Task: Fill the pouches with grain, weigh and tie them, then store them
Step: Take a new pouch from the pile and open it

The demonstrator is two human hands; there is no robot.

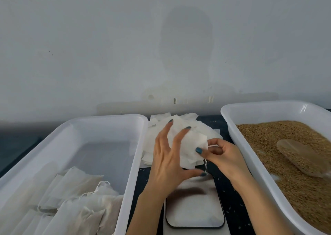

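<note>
An empty white pouch [192, 149] is held above the scale [195, 209]. My left hand [168, 163] holds it from behind, thumb under its lower edge and fingers spread up across it. At the pouch's right corner my right hand [221, 155] pinches the drawstring [206, 166], which dangles below. A pile of flat empty pouches [206, 127] lies just beyond my hands. Brown grain [286, 163] fills the white tray [231, 125] on the right, with a clear scoop [300, 158] lying in it. Several filled, tied pouches [77, 200] lie in the white tray [132, 163] on the left.
The trays and scale stand on a dark tabletop [232, 195] with a few stray grains on it. A plain grey wall [161, 47] rises close behind.
</note>
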